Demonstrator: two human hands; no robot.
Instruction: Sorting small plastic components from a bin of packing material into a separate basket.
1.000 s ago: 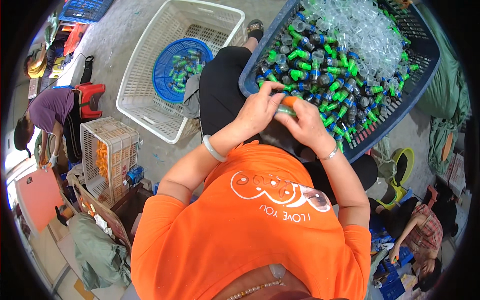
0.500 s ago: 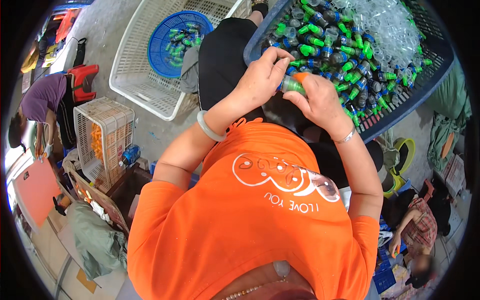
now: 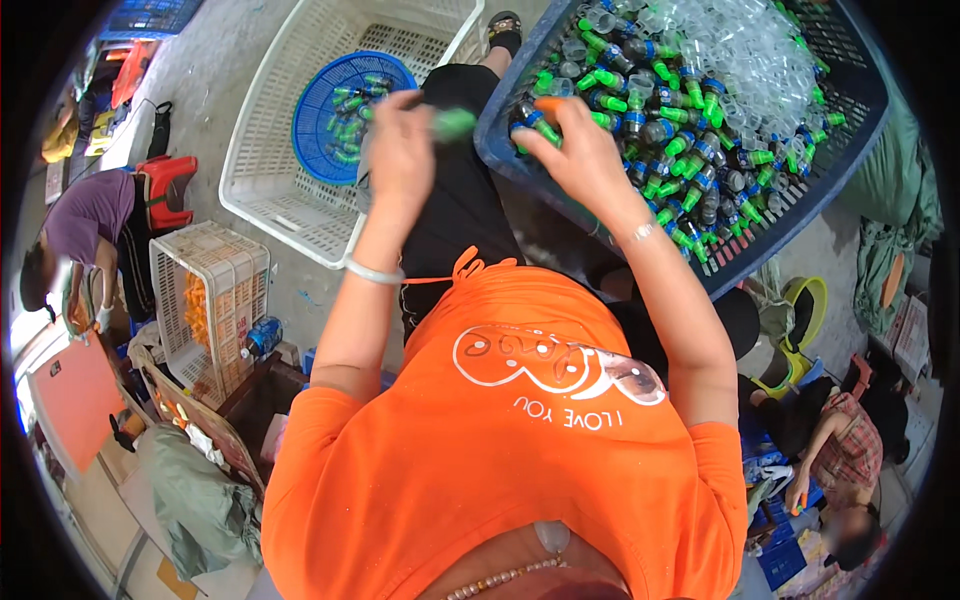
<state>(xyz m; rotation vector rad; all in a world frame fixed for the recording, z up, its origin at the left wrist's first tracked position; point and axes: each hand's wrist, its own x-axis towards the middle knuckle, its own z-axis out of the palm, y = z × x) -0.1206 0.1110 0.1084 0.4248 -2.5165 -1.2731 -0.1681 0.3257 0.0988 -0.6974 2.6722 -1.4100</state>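
Note:
My left hand (image 3: 402, 160), blurred by motion, is beside the blue round basket (image 3: 303, 108). A small bottle with a green part (image 3: 453, 124) sticks out from its fingers toward the right. At the near left corner of the dark blue crate (image 3: 490, 135), my right hand (image 3: 585, 160) has thumb and forefinger on either side of a small dark bottle with a blue band and green cap (image 3: 545, 128). An orange cover (image 3: 548, 104) sits on a fingertip. Many similar bottles (image 3: 690, 150) fill the crate, beside a heap of clear plastic cups (image 3: 735, 60).
The blue basket, with several green-capped bottles in it, stands inside a white slatted crate (image 3: 250, 180). Another white crate (image 3: 215, 240) holds orange pieces at left. A co-worker in purple (image 3: 90, 215) bends at far left; another in plaid (image 3: 848, 445) sits at lower right.
My hands were together over the crate's near edge around a small bottle. They have parted: the left swung left toward the blue basket, the right moved slightly left to the crate's corner.

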